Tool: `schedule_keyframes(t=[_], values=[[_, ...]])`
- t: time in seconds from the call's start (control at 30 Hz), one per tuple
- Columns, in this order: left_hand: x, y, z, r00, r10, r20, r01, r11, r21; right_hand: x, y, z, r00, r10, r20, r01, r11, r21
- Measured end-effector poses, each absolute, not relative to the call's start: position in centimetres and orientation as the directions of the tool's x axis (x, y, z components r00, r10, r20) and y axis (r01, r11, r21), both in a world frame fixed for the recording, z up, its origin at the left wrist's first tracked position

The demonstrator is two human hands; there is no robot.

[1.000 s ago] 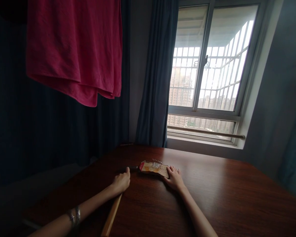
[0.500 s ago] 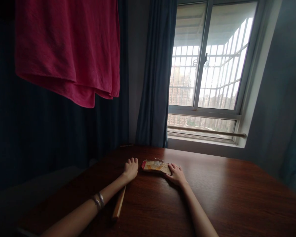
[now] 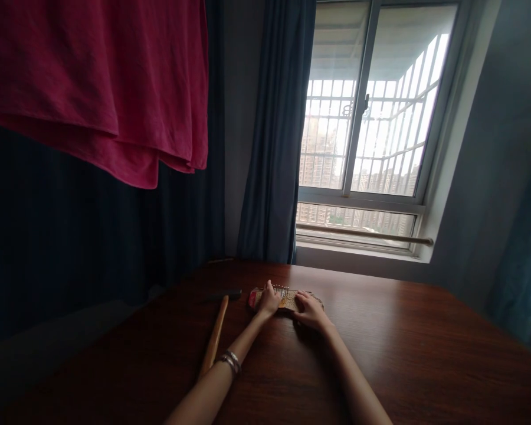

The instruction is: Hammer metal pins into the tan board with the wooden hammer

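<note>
Left to right: 1 red cloth [image 3: 92, 88] is hung top left. 1 hammer [image 3: 213, 339] is laid on the tabletop [image 3: 402, 354], untouched, just left of the left arm. It is likely head-heavy and best taken by the wood handle.

1 board [image 3: 287, 302] lies mid-tabletop between 2 hands. The left hand [image 3: 269, 300] is laid over its left end, fingers together; grip cannot be told. The right hand [image 3: 308, 311] is pressed flat on its right end, fingers slightly spread.

1 row of nails [image 3: 283, 288] stands upright; count cannot be told.

The board is judged light, stiff and prone to sliding on polished wood. It is best held at the ends, clear of the nails.
</note>
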State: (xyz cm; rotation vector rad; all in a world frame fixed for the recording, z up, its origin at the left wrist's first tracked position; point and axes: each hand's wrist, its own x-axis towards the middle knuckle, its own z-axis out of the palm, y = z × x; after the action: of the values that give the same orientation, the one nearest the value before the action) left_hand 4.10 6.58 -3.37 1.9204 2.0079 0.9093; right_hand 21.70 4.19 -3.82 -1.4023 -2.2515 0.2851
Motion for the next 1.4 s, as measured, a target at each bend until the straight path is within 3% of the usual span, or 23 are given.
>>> schedule_keyframes(t=[0.13,0.27,0.5,0.73,1.0,1.2,1.4], values=[[4.1,7.7,-4.3,-0.195,0.953,0.23,0.754,-0.005,0.657,21.0,5.6,-3.4,-0.318,0.92,0.231,0.786,0.392,-0.478],[3.8,8.3,-4.4,-0.157,0.956,0.249,0.771,-0.039,0.635,20.5,6.4,-3.6,-0.223,0.952,0.21,0.811,0.3,-0.502],[1.6,9.6,-5.6,-0.181,0.944,0.277,0.726,-0.061,0.684,19.5,5.7,-4.7,-0.089,0.939,0.332,0.867,0.237,-0.438],[0.6,9.7,-7.0,-0.16,0.898,0.41,0.702,-0.189,0.687,17.5,5.7,-5.5,-0.086,0.879,0.469,0.885,0.284,-0.37],[0.7,9.6,-7.6,-0.111,0.849,0.517,0.704,-0.3,0.644,17.2,6.2,-5.9,-0.155,0.835,0.527,0.832,0.398,-0.386],[0.6,9.8,-8.1,-0.104,0.831,0.546,0.691,-0.335,0.641,17.1,6.2,-6.2,-0.167,0.816,0.553,0.757,0.465,-0.458],[0.5,9.9,-8.0,-0.104,0.833,0.544,0.709,-0.321,0.628,17.0,7.9,-6.8,-0.078,0.857,0.509,0.685,0.417,-0.597]])
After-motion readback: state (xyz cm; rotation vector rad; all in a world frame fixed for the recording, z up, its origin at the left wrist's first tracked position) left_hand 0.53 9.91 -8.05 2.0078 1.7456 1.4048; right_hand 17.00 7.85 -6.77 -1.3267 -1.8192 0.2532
